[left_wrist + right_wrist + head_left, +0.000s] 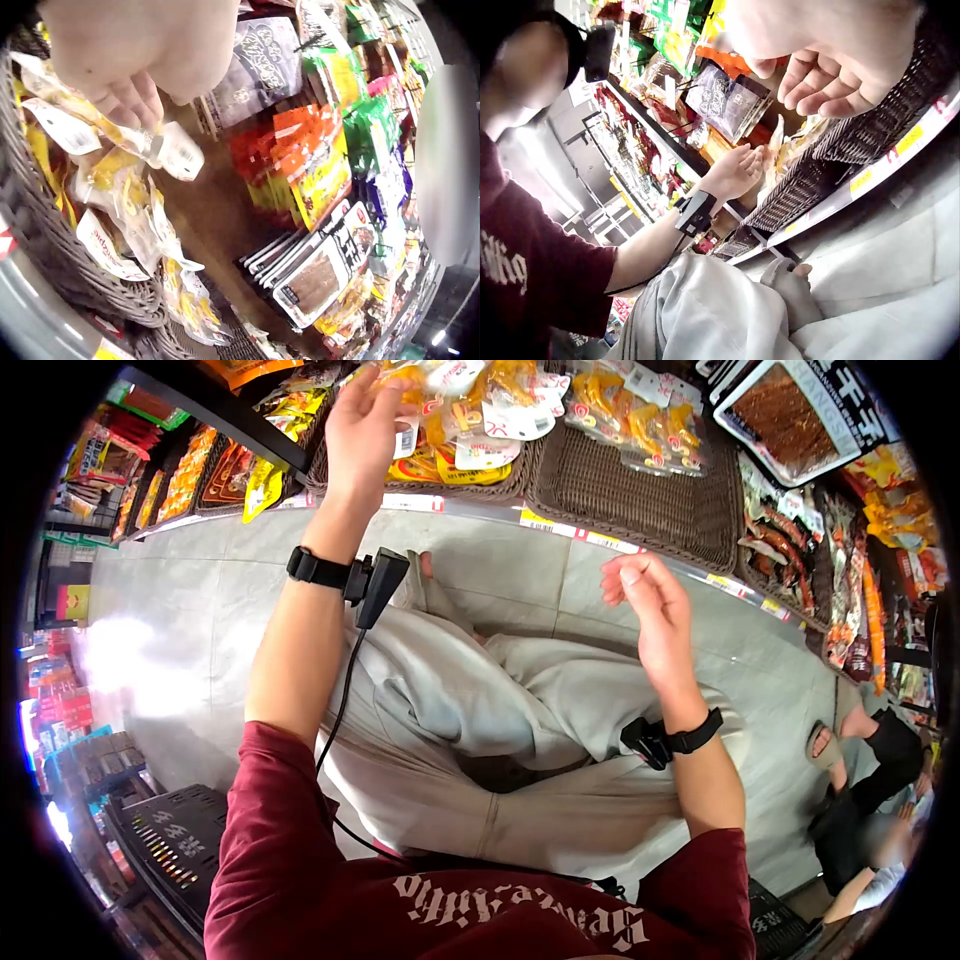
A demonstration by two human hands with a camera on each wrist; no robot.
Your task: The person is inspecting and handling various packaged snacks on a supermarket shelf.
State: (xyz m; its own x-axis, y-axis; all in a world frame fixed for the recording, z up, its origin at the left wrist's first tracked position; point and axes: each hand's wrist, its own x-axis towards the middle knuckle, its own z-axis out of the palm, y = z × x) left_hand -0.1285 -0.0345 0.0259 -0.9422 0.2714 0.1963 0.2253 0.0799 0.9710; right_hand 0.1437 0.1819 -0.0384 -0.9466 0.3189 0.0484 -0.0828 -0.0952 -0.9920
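My left hand (362,445) reaches over a brown woven basket piled with clear bags of yellow snack (470,425) with white labels. In the left wrist view its fingers (139,101) bend loosely right at the top bags (112,161). From the right wrist view, the same hand (739,174) has slightly curled fingers, with no bag seen between them. My right hand (655,605) is held in the air in front of the shelf edge, holding nothing, its fingers relaxed. Nearest to it is a second woven basket (640,490), with several similar bags (640,415) at its back.
Hanging snack packets (311,161) and a stack of black-and-white packs (315,281) fill the rack behind. A dark post (215,415) stands left of my left hand. Price tags (570,528) line the shelf edge. Another person (870,790) is at the right.
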